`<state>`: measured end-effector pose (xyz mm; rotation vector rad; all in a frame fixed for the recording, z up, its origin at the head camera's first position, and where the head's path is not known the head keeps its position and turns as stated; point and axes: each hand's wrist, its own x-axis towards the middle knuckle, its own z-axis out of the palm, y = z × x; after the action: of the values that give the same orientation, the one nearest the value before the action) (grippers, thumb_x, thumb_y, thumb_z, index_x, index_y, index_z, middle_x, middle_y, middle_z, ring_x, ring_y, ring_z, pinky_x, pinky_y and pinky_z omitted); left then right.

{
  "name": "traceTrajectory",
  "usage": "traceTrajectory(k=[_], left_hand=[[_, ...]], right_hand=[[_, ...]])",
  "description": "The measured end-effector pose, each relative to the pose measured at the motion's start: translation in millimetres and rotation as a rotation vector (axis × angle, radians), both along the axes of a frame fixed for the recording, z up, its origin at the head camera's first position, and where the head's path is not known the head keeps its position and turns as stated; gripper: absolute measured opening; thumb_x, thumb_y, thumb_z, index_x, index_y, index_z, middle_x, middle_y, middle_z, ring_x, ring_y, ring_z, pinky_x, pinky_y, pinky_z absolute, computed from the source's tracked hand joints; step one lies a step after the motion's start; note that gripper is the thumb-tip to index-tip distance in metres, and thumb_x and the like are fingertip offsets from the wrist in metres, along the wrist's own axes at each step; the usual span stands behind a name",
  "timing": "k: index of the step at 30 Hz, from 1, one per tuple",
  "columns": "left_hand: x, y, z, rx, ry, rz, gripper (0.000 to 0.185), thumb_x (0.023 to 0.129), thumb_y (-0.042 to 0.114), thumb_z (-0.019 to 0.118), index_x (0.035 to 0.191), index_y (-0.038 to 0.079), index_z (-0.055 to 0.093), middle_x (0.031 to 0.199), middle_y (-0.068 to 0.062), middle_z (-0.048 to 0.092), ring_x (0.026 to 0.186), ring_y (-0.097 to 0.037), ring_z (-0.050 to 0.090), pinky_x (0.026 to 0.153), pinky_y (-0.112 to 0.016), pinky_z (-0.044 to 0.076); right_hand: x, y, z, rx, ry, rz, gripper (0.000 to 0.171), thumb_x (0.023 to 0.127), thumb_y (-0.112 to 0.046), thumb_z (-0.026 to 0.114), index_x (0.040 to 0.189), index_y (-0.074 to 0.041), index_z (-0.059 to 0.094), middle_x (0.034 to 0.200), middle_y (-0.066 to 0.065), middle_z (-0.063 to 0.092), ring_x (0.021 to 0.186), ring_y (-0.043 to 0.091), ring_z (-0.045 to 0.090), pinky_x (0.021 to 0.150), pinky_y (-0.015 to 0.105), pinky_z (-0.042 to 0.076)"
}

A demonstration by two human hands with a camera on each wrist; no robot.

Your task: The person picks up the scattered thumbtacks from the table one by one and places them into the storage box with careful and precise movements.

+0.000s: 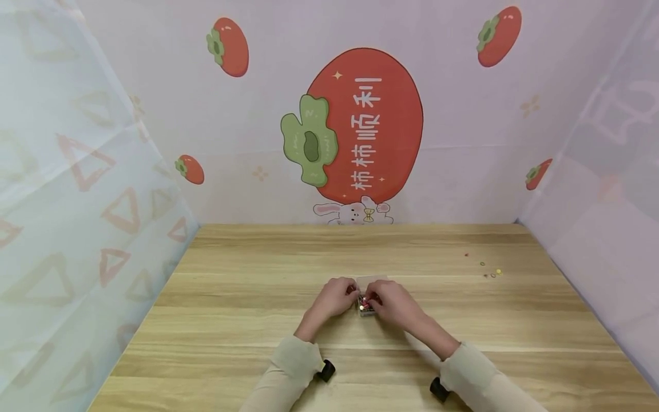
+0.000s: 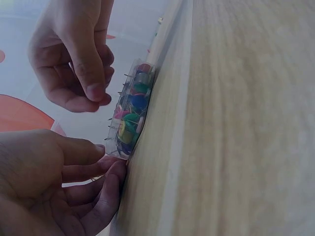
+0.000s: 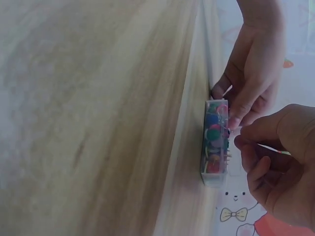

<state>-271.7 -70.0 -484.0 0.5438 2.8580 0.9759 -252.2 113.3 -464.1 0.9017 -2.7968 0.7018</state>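
Observation:
A small clear plastic box (image 3: 215,142) filled with colourful thumbtacks (image 2: 138,101) sits on the table, its lid (image 1: 372,280) raised at the far side. Several tack points stick up above the rim. My left hand (image 1: 337,296) holds the near left end of the box between thumb and curled fingers. Just over the tacks is my right hand (image 1: 391,300), fingers curled and the tips of thumb and index finger together. Nothing shows between those fingertips in either wrist view, though part of them is hidden.
Farther off on the right of the wooden table (image 1: 231,332) lie several tiny coloured pieces, among them a yellow one (image 1: 498,272) and a green ring (image 1: 482,264). Printed cloth walls (image 1: 453,189) stand along the table's back and both sides.

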Motion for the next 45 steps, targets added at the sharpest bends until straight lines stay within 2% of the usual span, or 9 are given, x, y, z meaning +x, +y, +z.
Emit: traceTrajectory(k=[8, 19, 26, 36, 41, 45], left_hand=[[0.7, 1.1, 0.5, 0.000, 0.001, -0.001, 0.013, 0.097, 0.017, 0.062, 0.090, 0.010, 0.071, 0.084, -0.002, 0.069, 0.069, -0.009, 0.055, 0.066, -0.027, 0.046], [4.7, -0.5, -1.2, 0.004, -0.022, -0.004, 0.014, 0.098, 0.018, 0.061, 0.091, 0.010, 0.070, 0.084, -0.003, 0.069, 0.069, -0.010, 0.054, 0.065, -0.028, 0.046], [4.5, -0.9, -2.8, 0.005, -0.013, -0.001, 0.014, 0.098, 0.018, 0.062, 0.090, 0.010, 0.070, 0.082, -0.002, 0.068, 0.067, -0.009, 0.052, 0.063, -0.026, 0.044], [3.1, -1.0, -3.0, 0.007, -0.010, -0.003, 0.014, 0.097, 0.019, 0.063, 0.089, 0.010, 0.069, 0.082, -0.002, 0.068, 0.067, -0.009, 0.053, 0.064, -0.026, 0.045], [2.4, -0.2, -3.1, 0.011, -0.019, -0.001, 0.015, 0.098, 0.020, 0.062, 0.088, 0.011, 0.069, 0.082, -0.002, 0.068, 0.067, -0.009, 0.053, 0.064, -0.026, 0.045], [2.6, 0.3, -3.0, 0.015, -0.017, -0.003, 0.014, 0.097, 0.020, 0.063, 0.088, 0.011, 0.069, 0.082, -0.002, 0.069, 0.068, -0.009, 0.054, 0.065, -0.027, 0.046]], right_hand=[[2.8, 27.1, 10.0, -0.075, -0.011, -0.065, 0.009, 0.083, -0.001, 0.072, 0.085, -0.010, 0.070, 0.077, -0.005, 0.066, 0.066, 0.004, 0.053, 0.059, 0.020, 0.045], [-6.1, 86.2, 8.1, -0.064, 0.019, -0.157, 0.007, 0.086, 0.001, 0.070, 0.087, -0.006, 0.070, 0.077, -0.002, 0.066, 0.068, 0.006, 0.055, 0.060, 0.022, 0.045], [-17.0, 126.2, 10.5, -0.050, 0.037, -0.224, 0.008, 0.084, 0.003, 0.067, 0.088, -0.003, 0.069, 0.078, 0.002, 0.068, 0.067, 0.009, 0.056, 0.059, 0.025, 0.046], [-42.9, 186.0, 24.2, -0.038, 0.080, -0.226, 0.008, 0.081, 0.009, 0.064, 0.085, 0.002, 0.066, 0.076, 0.009, 0.068, 0.066, 0.016, 0.059, 0.059, 0.028, 0.046], [-49.6, 208.6, 24.9, -0.013, 0.047, -0.247, 0.007, 0.081, 0.008, 0.062, 0.085, 0.003, 0.065, 0.078, 0.013, 0.068, 0.068, 0.020, 0.060, 0.060, 0.031, 0.047], [-53.5, 222.8, 21.7, 0.022, 0.018, -0.275, 0.009, 0.078, 0.009, 0.060, 0.085, 0.005, 0.065, 0.079, 0.017, 0.067, 0.070, 0.027, 0.062, 0.061, 0.038, 0.049]])
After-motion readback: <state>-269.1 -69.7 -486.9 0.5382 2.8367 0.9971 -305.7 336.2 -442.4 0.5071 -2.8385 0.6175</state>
